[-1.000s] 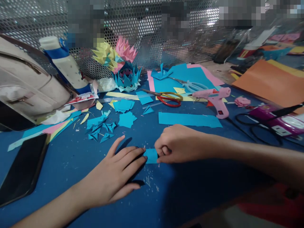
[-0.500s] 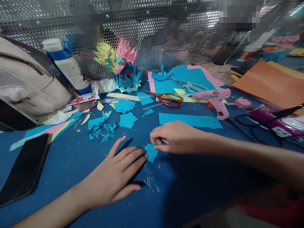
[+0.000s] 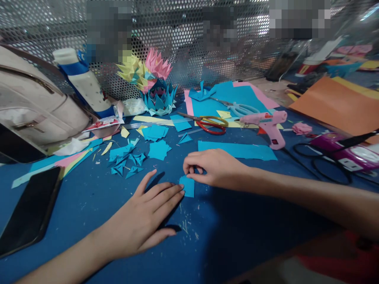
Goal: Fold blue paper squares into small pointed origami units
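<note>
The left hand (image 3: 142, 217) lies flat, fingers spread, tips on the small blue paper (image 3: 188, 187); the right hand (image 3: 216, 167) is curled, thumb at the paper's far edge, grip unclear. Light fingertip pressure could let it skid; knuckles could nudge the blue strip (image 3: 241, 150) beyond.

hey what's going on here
A person is handling a small blue paper piece on a blue table. The left hand lies spread, fingertips at the paper's left edge; the right hand is curled at its top edge. Folded blue pieces lie beyond the left hand, and a pink glue gun beyond the right.
</note>
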A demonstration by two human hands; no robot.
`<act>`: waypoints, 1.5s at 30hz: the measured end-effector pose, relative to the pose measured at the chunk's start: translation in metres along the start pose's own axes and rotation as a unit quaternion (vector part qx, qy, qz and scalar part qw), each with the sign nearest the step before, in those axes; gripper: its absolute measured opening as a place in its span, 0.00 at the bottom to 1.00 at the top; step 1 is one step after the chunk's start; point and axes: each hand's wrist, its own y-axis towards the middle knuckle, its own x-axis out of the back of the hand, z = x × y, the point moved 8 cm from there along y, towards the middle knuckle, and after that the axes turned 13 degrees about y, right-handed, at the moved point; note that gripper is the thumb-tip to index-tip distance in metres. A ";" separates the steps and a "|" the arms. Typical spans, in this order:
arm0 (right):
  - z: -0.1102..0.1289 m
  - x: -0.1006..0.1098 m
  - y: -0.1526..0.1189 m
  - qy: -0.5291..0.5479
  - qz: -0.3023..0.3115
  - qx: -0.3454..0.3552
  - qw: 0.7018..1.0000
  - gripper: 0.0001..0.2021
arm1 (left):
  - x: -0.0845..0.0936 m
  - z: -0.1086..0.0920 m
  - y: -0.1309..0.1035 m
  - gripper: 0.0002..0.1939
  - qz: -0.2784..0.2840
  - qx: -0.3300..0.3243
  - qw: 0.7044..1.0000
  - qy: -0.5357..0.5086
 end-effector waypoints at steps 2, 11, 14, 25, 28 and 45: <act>0.002 -0.001 0.000 -0.006 -0.012 0.001 1.000 0.04 | 0.000 0.000 0.000 0.33 0.002 0.003 1.000 0.002; 0.011 -0.005 -0.003 -0.069 -0.021 0.074 0.995 0.05 | -0.002 0.005 0.005 0.36 -0.004 0.037 0.999 0.018; 0.015 -0.007 -0.005 -0.112 -0.006 0.140 0.984 0.06 | -0.002 0.007 0.007 0.35 -0.012 0.050 0.999 0.012; 0.025 -0.010 -0.011 -0.215 0.006 0.275 0.937 0.14 | 0.002 0.005 0.013 0.38 -0.037 0.015 0.999 0.037; 0.025 -0.011 -0.011 -0.214 0.008 0.283 0.935 0.15 | 0.002 0.004 0.013 0.39 -0.039 0.006 0.998 0.052; 0.010 -0.002 -0.003 -0.039 0.005 0.238 0.971 0.10 | 0.000 0.002 0.012 0.42 -0.027 -0.003 0.995 0.093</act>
